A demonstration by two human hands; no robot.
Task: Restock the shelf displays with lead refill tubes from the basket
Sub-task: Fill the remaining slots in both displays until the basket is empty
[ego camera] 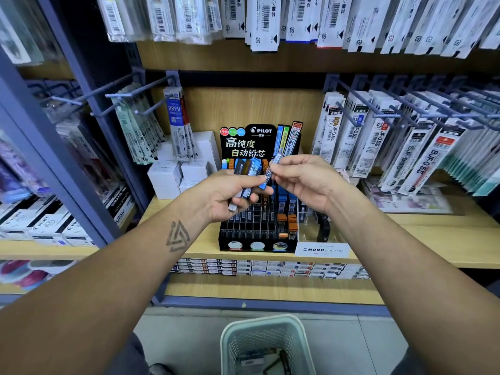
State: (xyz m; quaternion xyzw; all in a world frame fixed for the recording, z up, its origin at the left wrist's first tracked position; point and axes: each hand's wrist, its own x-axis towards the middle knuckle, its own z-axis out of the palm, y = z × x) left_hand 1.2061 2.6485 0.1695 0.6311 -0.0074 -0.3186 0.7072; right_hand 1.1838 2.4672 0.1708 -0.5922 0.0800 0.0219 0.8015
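Note:
My left hand [230, 197] grips a small bunch of lead refill tubes [244, 175], dark and blue, fanned upward. My right hand [303, 180] pinches one blue tube [271, 169] by its upper part, right beside the bunch. Both hands hover in front of the black Pilot lead display [259, 239] on the wooden shelf; its slots hold blue, orange and dark tubes. The pale green basket [235, 336] stands on the floor below, with a few tubes lying at its bottom.
White boxes [165, 174] are stacked left of the display. A clear Mono graph stand [322, 249] sits to its right. Refill packs hang on hooks [378, 136] left, right and above. Price labels line the shelf edge [270, 267].

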